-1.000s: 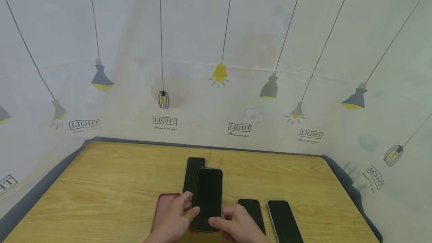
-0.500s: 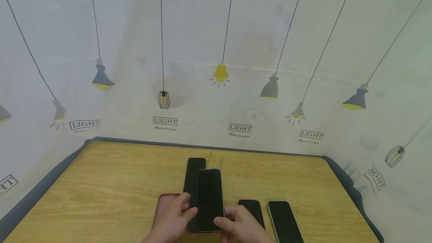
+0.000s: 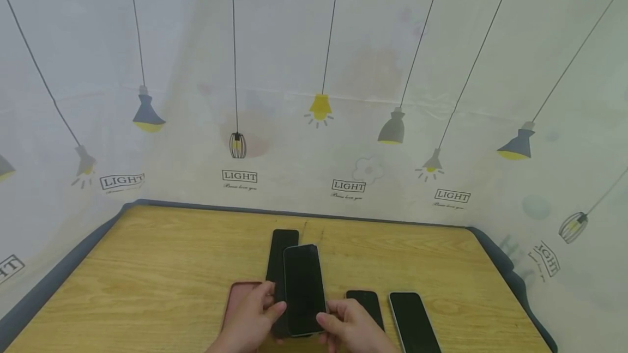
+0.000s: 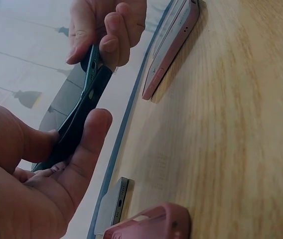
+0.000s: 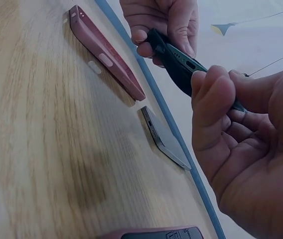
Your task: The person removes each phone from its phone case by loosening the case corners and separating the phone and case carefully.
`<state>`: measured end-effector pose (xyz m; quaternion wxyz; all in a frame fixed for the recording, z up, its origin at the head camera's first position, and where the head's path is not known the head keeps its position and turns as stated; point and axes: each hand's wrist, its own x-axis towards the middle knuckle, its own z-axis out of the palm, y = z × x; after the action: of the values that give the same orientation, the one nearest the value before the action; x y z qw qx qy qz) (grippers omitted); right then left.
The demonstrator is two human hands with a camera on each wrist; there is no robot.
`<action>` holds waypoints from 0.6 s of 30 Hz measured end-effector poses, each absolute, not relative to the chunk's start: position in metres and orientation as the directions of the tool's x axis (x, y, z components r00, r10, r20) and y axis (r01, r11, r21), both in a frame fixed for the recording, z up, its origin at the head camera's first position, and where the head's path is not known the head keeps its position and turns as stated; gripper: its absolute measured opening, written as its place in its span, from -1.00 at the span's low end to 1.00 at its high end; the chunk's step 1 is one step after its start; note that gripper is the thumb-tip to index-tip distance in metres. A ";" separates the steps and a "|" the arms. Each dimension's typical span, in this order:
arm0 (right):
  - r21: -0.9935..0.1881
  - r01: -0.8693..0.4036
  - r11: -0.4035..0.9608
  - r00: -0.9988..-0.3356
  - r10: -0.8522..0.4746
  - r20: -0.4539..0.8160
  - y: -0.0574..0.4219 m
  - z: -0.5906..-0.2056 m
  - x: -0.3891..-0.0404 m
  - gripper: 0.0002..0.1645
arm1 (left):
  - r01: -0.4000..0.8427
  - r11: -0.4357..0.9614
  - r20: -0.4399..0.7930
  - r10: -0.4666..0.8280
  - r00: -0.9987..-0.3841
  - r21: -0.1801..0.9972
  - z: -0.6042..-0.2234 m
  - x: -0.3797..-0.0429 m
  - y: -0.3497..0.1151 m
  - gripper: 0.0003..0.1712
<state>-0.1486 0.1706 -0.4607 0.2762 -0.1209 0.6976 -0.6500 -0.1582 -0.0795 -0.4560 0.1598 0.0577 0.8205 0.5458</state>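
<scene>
Over the front middle of the table I hold a black-screened phone [image 3: 304,287] together with a dark green phone case [image 4: 81,112]. My left hand [image 3: 250,312] grips the case and phone along the left side, thumb on the edge. At the lower right corner, my right hand [image 3: 355,323] pinches the phone, thumb on the screen side. Seen from the left wrist, the phone's port end stands out of the case near the right hand, with a gap between them. Toward the left hand, phone and case lie together.
A pink phone case [image 3: 237,298] lies left of my hands. Behind the held phone lies another dark phone [image 3: 283,252]. To the right are a pink-edged phone [image 3: 365,306] and a white-edged phone [image 3: 414,320]. A lamp-printed curtain [image 3: 294,146] surrounds the wooden table [image 3: 147,266].
The held phone has tilted, its lower end shifting right with my right hand, which has moved slightly right. My left hand stays nearly in place.
</scene>
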 end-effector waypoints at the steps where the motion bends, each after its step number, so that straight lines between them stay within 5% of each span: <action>1: -0.973 0.193 0.126 -0.820 -0.525 -0.230 0.171 -0.460 -0.148 -0.61 | -0.084 0.396 -0.203 0.268 -0.942 0.914 -0.456 -0.158 -0.079 -0.41; 18: -0.981 0.152 0.125 -0.844 -0.500 -0.194 0.178 -0.459 -0.150 -0.52 | -0.196 0.223 -0.263 0.330 -0.907 0.955 -0.459 -0.160 -0.084 -0.55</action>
<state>-0.1502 0.1780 -0.4588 0.2504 -0.1231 0.7068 -0.6500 -0.1599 -0.0841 -0.4594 0.2115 0.0445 0.7529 0.6216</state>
